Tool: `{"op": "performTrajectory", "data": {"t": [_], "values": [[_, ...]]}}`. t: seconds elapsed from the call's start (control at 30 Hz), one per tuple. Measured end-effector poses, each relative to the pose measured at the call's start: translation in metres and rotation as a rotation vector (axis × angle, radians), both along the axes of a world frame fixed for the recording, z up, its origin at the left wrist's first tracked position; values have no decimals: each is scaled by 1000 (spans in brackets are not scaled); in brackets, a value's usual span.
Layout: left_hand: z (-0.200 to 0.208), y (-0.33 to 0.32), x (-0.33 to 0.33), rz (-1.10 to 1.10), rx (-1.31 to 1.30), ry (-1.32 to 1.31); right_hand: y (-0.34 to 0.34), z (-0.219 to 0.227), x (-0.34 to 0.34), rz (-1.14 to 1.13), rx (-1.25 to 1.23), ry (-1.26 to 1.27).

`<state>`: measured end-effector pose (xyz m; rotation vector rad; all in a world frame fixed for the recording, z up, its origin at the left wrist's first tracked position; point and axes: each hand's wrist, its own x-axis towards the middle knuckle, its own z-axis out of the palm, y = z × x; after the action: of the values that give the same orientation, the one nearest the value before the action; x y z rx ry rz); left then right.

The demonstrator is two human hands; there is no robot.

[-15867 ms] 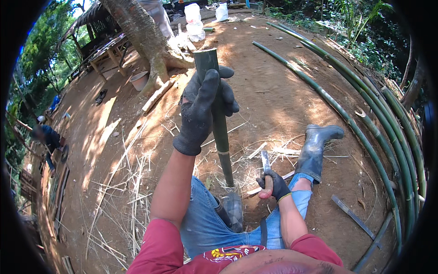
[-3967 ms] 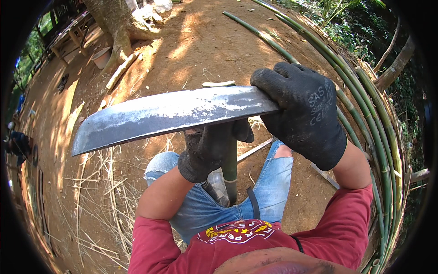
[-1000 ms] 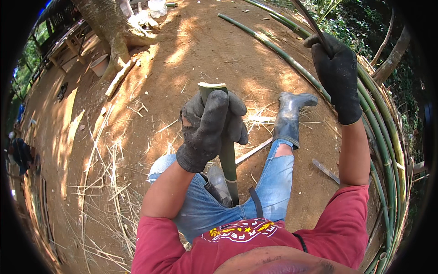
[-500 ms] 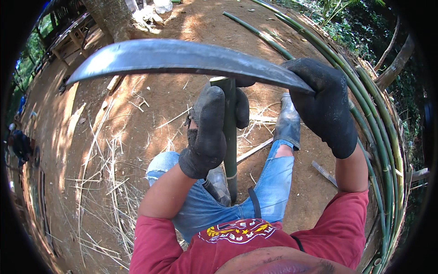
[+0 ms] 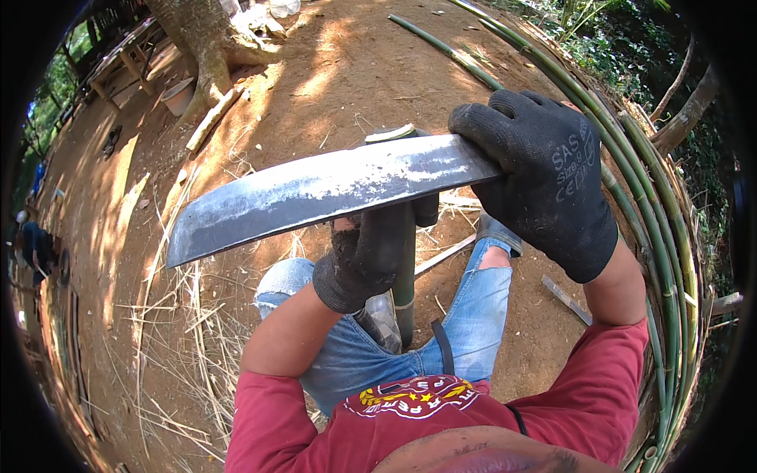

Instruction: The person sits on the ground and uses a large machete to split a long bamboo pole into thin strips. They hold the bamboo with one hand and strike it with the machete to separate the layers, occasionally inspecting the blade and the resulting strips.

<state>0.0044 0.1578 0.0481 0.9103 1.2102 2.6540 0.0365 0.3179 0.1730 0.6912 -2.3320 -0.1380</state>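
landmark: the bamboo piece. nearest the eye, the machete (image 5: 315, 193) lies crosswise over the bamboo piece (image 5: 406, 276), its tip out to the left of it and slightly lower in view, its root to the right. whether steel touches stem cannot be told; in view the blade overlaps the stem just below the pale cut top. the right hand (image 5: 536, 169), gloved, is closed in a fist at the blade's root, to the right of the bamboo piece; the handle itself is hidden. the left hand (image 5: 364, 256), also gloved, is wrapped round the upper part of the bamboo piece, fingertips showing at its right side, some of the grip hidden behind the blade. so the left hand is the nearer one, on the stem itself. long axis of the bamboo piece: roughly upright, running down between the knees, about square to the blade; this crossing looks like the relation that matters. its foot is just beside a boot (image 5: 382, 327). farther off, right of it, green poles (image 5: 666, 284) curve past; beyond it, to the left, a tree trunk (image 5: 197, 47).
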Motion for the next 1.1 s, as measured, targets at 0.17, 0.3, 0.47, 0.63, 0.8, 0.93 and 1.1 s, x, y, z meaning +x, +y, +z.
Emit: {"op": "performTrajectory", "data": {"t": [0.17, 0.3, 0.47, 0.63, 0.8, 0.93, 1.1], "values": [[-4, 2, -1, 40, 28, -8, 0, 4, -1, 4, 18, -27], [4, 4, 2, 25, 9, 70, -2, 7, 1, -47, 68, -11], [4, 6, 6, 223, -94, 181, 2, 7, -5, 15, 49, -23], [4, 3, 3, 282, -134, 108, 10, 1, -26, 118, 3, 9], [44, -5, 36, 119, -307, 92, 148, -9, -39, -370, 193, 368], [28, -3, 6, 142, -269, 6, 99, 8, -30, -363, -272, 89], [25, 3, 5, 116, -245, 40, 41, 2, 9, -110, -269, -41]]}}
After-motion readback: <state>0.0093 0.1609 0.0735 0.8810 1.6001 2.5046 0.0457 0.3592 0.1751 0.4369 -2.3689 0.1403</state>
